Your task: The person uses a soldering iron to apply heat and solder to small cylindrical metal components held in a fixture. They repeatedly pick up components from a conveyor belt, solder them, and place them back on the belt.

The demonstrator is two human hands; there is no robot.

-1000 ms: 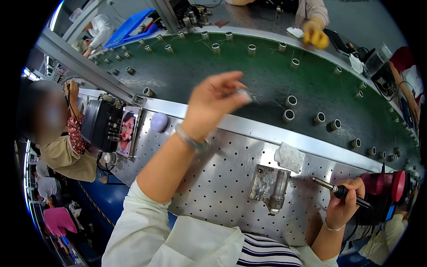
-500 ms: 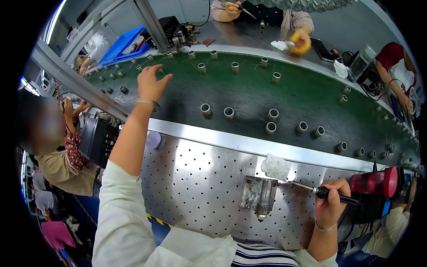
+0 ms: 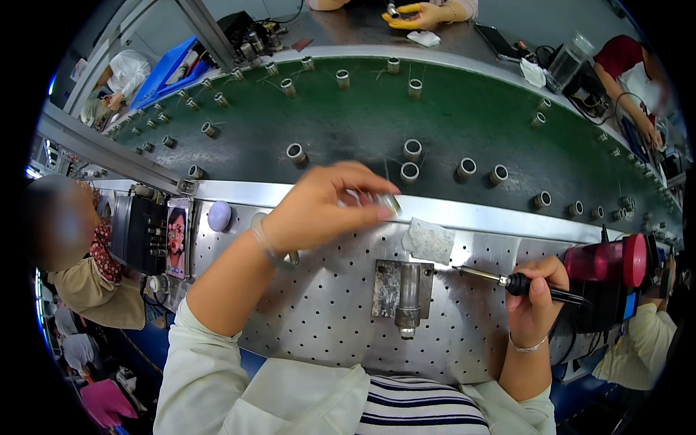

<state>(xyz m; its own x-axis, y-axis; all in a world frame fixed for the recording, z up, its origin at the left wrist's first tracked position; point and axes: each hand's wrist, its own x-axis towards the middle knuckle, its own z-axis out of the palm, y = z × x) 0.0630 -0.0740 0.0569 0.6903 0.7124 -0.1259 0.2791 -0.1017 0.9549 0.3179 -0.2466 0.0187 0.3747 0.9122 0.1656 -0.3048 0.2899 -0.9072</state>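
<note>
My left hand [image 3: 319, 206] is closed, its fingers pinching a small metal cylinder [image 3: 392, 204] with thin wires, near the belt's metal edge. The hand is slightly blurred, and its fingers hide part of the cylinder. In my right hand [image 3: 536, 293] is a soldering iron [image 3: 519, 283] with a black handle, its tip pointing left, close to a crumpled whitish pad [image 3: 429, 241]. Between my hands, below the pad, a metal fixture [image 3: 386, 290] with a rounded bar across it lies on the perforated metal worktop [image 3: 319, 304].
Several similar cylinders stand on the green belt [image 3: 246, 152] beyond the worktop. A lilac round object [image 3: 219, 216] and a phone [image 3: 177, 239] are at left. A red-capped container [image 3: 605, 261] is at right. Co-workers sit around; one opposite wears yellow finger covers [image 3: 415, 16].
My left hand has come back from above the belt, toward the right and nearer me, now with a metal cylinder in its fingers. My right hand keeps the soldering iron. The view has shifted slightly.
</note>
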